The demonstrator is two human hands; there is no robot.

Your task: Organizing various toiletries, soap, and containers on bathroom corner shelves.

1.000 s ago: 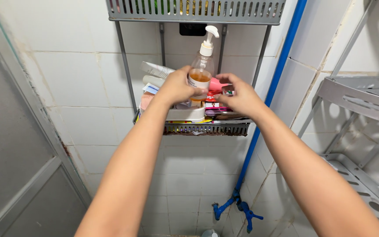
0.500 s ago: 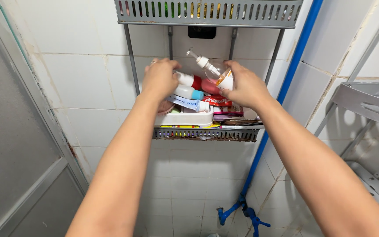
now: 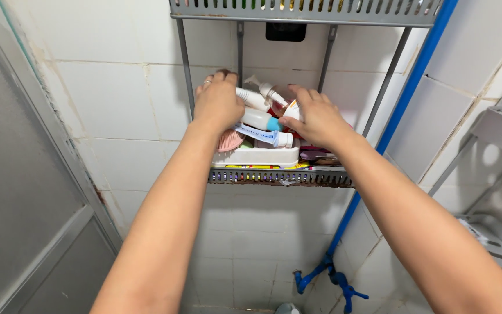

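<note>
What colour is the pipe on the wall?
Blue; the pipe shows clearly in the head view.

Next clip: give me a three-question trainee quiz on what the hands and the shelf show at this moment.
1. True or false: the pump bottle stands upright.
2. Which hand lies on the pump bottle? A left hand B right hand
3. Fill in: the pipe beside the shelf is ___.

Key: 1 false, it lies tilted with the pump toward the left; 2 B; 3 blue.
</note>
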